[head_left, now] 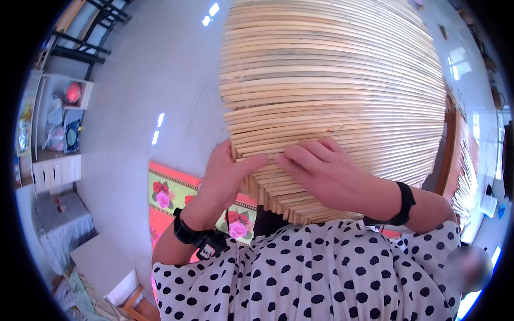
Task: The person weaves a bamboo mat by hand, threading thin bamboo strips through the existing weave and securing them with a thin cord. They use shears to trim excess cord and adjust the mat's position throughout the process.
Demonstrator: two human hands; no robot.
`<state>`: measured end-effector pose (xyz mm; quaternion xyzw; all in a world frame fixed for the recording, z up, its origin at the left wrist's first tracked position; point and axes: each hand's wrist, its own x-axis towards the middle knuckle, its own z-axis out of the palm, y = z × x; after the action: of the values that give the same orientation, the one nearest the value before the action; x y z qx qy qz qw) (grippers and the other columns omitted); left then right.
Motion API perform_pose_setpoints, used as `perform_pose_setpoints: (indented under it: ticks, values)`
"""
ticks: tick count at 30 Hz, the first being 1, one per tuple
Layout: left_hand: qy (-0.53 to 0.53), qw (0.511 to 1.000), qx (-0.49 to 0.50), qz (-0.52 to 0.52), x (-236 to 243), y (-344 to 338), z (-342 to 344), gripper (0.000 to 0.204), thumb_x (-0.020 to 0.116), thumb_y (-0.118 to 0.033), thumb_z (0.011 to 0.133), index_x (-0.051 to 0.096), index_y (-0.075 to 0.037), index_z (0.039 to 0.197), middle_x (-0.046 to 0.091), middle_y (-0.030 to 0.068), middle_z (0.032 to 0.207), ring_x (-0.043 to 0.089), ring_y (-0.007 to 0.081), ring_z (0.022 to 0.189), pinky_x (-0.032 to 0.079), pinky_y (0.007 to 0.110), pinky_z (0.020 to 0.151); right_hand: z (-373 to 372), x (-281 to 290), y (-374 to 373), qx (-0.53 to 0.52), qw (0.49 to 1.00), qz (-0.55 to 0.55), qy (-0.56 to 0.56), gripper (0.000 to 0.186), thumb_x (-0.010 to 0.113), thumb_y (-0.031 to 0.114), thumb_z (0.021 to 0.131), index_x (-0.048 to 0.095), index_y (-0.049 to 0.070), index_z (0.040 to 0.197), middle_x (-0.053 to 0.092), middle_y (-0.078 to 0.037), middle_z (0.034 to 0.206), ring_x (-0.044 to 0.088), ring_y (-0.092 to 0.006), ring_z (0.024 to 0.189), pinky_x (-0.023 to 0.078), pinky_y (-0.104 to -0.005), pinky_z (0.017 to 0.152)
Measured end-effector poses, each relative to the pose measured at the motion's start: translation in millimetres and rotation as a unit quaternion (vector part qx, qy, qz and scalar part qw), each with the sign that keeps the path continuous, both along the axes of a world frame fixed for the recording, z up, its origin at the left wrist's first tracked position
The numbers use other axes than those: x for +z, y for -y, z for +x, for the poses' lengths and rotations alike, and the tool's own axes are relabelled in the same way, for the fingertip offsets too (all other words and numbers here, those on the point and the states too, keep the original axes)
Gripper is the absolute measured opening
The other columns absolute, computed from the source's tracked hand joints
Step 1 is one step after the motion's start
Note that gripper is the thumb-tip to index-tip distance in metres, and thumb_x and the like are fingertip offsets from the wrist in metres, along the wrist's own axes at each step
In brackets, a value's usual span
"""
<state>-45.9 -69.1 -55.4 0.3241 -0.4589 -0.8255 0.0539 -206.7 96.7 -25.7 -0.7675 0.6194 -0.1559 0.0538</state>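
A large mat of pale straw-coloured stalks [332,80], laid side by side, spreads in front of me and comes down to my lap. My left hand [227,174] is closed on its left edge, thumb on top and the other fingers hidden underneath. Beside that thumb, my right hand [326,168] rests on the stalks with fingers bent and tips pressed together. Whatever those fingertips hold, if anything, is too small to make out. The near edge of the mat curves and shows the cut stalk ends. A dark strap is on each of my wrists.
A red flowered cloth [235,222] lies below the mat's left side. To the right stands a brown wooden board [450,144] with more pale stalks beyond it. Along the left are a white shelf unit [59,120] and a cloth-covered box [61,214]. Pale tiled floor [155,80] runs between.
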Motion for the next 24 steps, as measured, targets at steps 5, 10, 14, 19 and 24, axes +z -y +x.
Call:
perform_pose_setpoints:
  ticks: [5,10,14,19,24]
  values:
    - [0.000,1.000,0.009,-0.004,-10,4,-3,0.043,0.070,-0.003,0.086,0.053,0.006,0.124,0.064,0.0133,0.120,0.064,0.0167,0.105,0.052,0.031,0.092,4,-12,0,-0.018,0.999,-0.023,-0.019,0.043,0.055,0.015,0.085,0.057,-0.005,0.122,0.054,-0.011,0.119,0.052,-0.0232,0.113,0.041,-0.0368,0.094]
    - [-0.026,1.000,-0.011,-0.011,-11,7,5,0.055,0.072,-0.007,0.085,0.048,0.004,0.132,0.061,0.0130,0.125,0.060,0.0179,0.112,0.048,0.033,0.097,-3,-19,1,-0.014,0.997,-0.029,0.069,0.039,0.056,0.014,0.086,0.060,0.002,0.122,0.056,-0.008,0.118,0.053,-0.0242,0.113,0.042,-0.0381,0.097]
    - [-0.023,0.998,0.011,-0.057,-11,11,19,0.061,0.068,-0.021,0.090,0.040,0.002,0.140,0.057,0.0121,0.130,0.056,0.0180,0.117,0.045,0.034,0.099,-6,-8,-2,-0.026,0.995,-0.035,0.085,0.037,0.059,0.013,0.085,0.061,0.006,0.122,0.056,-0.007,0.115,0.056,-0.0240,0.109,0.045,-0.0387,0.096]
    - [-0.006,0.996,0.064,-0.061,1,18,30,0.063,0.057,-0.034,0.095,0.036,0.002,0.143,0.059,0.0111,0.127,0.057,0.0171,0.113,0.045,0.032,0.094,-4,-6,1,-0.057,0.993,-0.069,0.073,0.037,0.061,0.012,0.083,0.063,0.007,0.119,0.057,-0.006,0.115,0.057,-0.0226,0.106,0.047,-0.0371,0.092]
    - [-0.020,0.998,0.061,-0.015,2,18,30,0.063,0.061,-0.026,0.093,0.035,0.002,0.143,0.061,0.0113,0.123,0.059,0.0176,0.112,0.047,0.032,0.094,6,-7,4,-0.046,0.995,-0.085,0.006,0.039,0.062,0.014,0.082,0.063,0.010,0.121,0.056,-0.003,0.114,0.055,-0.0198,0.108,0.045,-0.0350,0.090]
